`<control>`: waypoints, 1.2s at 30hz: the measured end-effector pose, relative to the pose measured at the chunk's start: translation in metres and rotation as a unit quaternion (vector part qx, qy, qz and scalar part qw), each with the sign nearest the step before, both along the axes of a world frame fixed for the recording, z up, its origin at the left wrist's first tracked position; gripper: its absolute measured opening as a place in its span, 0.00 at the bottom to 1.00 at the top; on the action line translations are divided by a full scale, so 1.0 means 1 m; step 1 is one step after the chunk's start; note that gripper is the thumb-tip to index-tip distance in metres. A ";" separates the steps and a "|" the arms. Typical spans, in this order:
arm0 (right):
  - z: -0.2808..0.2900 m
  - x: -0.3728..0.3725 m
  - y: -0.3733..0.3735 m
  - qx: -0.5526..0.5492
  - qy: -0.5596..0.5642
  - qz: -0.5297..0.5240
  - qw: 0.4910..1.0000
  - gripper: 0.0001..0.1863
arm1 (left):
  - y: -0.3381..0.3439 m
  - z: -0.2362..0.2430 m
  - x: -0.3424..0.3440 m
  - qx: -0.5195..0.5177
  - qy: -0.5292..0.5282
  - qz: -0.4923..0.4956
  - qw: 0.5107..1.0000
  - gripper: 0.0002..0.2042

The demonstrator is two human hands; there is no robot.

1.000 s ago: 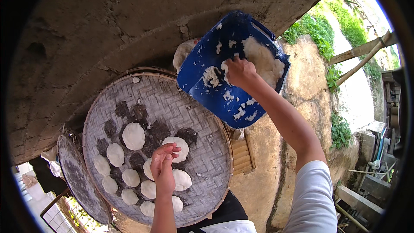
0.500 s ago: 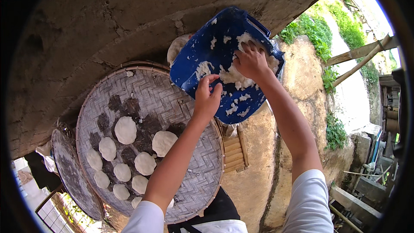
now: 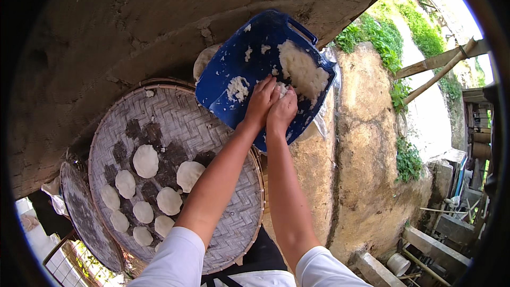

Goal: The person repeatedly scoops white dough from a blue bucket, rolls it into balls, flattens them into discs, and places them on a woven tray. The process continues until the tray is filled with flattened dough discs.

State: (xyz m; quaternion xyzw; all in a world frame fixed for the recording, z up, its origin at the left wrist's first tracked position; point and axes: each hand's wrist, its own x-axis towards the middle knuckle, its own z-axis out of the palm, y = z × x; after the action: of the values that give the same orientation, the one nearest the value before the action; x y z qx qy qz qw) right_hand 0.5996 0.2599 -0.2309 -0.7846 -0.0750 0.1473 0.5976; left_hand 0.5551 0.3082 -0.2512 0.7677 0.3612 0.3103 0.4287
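Observation:
Inside a blue plastic tub point(image 3: 223, 72), my left hand point(image 3: 259, 102) and my right hand point(image 3: 283, 112) are pressed together around a lump of crumbly white dough point(image 3: 282, 89). Only a little of the lump shows past the fingers. A larger mass of dough point(image 3: 302, 70) lies at the tub's right side, and a smaller clump point(image 3: 237, 89) sits left of my hands. Crumbs stick to the blue walls. Several flattened white dough rounds point(image 3: 146, 161) rest on a round woven bamboo tray point(image 3: 183, 106) to the left, partly behind my left forearm.
A second woven tray point(image 3: 85, 212) leans at the far left. Behind the tub rises a rough grey wall point(image 3: 133, 26). Stained concrete ground point(image 3: 366, 170) stretches to the right, with wooden poles point(image 3: 441, 66) and green plants point(image 3: 409, 159) beyond.
My right hand has left the large dough mass and moved left and down to meet my left hand. A dough lump is now between both hands.

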 end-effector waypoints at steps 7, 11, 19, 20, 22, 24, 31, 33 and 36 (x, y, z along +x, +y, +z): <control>0.011 0.006 -0.004 0.289 0.350 -0.037 0.891 0.23 | -0.006 0.027 -0.004 -0.258 -0.140 0.054 0.954 0.21; 0.023 0.006 -0.018 0.372 0.319 0.024 0.871 0.24 | -0.012 0.062 -0.005 -0.436 -0.374 0.061 0.816 0.19; 0.034 0.009 -0.020 0.495 0.420 0.069 0.758 0.20 | -0.023 0.085 -0.023 0.006 -0.202 0.105 0.974 0.16; 0.038 0.008 -0.021 0.441 0.394 0.042 0.805 0.20 | -0.024 0.082 -0.022 -0.189 -0.275 0.108 0.936 0.17; 0.044 0.005 -0.023 0.328 0.233 0.077 0.912 0.20 | -0.025 0.075 -0.016 -0.520 -0.310 0.094 0.790 0.17; 0.047 0.001 -0.027 0.163 -0.007 0.131 0.978 0.21 | -0.024 0.067 -0.012 -0.604 -0.403 0.070 0.684 0.17; 0.029 0.013 -0.027 0.435 0.449 0.072 0.777 0.21 | -0.028 0.053 -0.012 -0.146 -0.172 0.019 0.974 0.10; 0.028 0.010 -0.026 0.438 0.428 0.124 0.781 0.22 | -0.032 0.053 -0.013 -0.249 -0.233 0.027 0.940 0.11; 0.047 -0.001 -0.027 0.230 0.165 0.136 0.949 0.22 | -0.034 0.053 -0.017 -0.402 -0.313 0.040 0.859 0.13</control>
State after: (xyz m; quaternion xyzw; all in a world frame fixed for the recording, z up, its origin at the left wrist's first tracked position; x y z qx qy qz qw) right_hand 0.5990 0.2329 -0.1835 -0.5727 -0.1132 0.3334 0.7403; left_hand 0.5382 0.2746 -0.1987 0.3757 0.3318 0.3791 0.7778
